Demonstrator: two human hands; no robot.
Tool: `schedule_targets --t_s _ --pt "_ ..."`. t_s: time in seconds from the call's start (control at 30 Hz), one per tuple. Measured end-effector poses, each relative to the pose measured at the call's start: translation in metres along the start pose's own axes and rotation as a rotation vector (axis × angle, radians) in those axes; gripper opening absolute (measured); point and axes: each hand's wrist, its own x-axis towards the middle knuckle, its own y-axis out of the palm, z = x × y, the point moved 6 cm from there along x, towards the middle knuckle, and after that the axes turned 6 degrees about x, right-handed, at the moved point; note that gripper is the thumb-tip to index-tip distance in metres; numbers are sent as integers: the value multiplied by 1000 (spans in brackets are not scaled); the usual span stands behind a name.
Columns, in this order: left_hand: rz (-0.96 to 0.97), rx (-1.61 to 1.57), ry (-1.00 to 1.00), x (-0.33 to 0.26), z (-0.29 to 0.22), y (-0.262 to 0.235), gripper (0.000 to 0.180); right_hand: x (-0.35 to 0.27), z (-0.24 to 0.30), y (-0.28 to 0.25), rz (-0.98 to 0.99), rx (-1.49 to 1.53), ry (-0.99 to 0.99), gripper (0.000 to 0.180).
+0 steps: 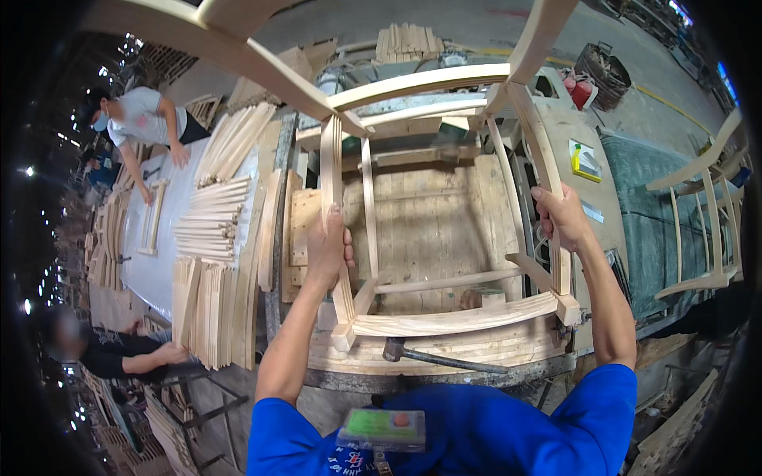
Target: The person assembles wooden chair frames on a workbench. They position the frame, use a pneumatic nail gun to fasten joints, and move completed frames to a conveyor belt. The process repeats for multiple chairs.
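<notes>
A bare wooden chair frame (456,317) stands over the slatted wooden bench in front of me, its far parts rising toward the top of the view. My left hand (326,252) is wrapped round its left upright. On the opposite side, my right hand (560,214) grips the right upright, thumb on the inner side. Thin rungs (448,281) join the lower parts of the frame. Close to the near rail, a hammer (448,358) with a dark head and handle lies at the bench's front edge, touched by neither hand.
Left, a table (159,274) bears piles of wooden sticks (210,218); two people work there, one handling a small wooden frame (153,218). At right, a yellow box (586,161) lies on a board. Another chair frame (702,230) stands by a green-covered surface (635,206).
</notes>
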Motion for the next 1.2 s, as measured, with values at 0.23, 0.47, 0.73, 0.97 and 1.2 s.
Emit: schedule_targets --t_s 0.23,0.47,0.73,0.97,1.2 --pt "37 96 7 3 5 -3 28 -6 -12 2 -25 6 68 26" --pt "65 73 -53 35 22 1 30 28 -33 6 -59 -11 129 23" --pt "59 239 -113 115 89 16 14 101 -105 17 -14 8 261 21" --pt "75 358 -191 168 156 28 20 147 -179 28 -10 14 392 17" --pt "-62 961 183 175 157 21 49 172 -218 37 -56 -90 289 29"
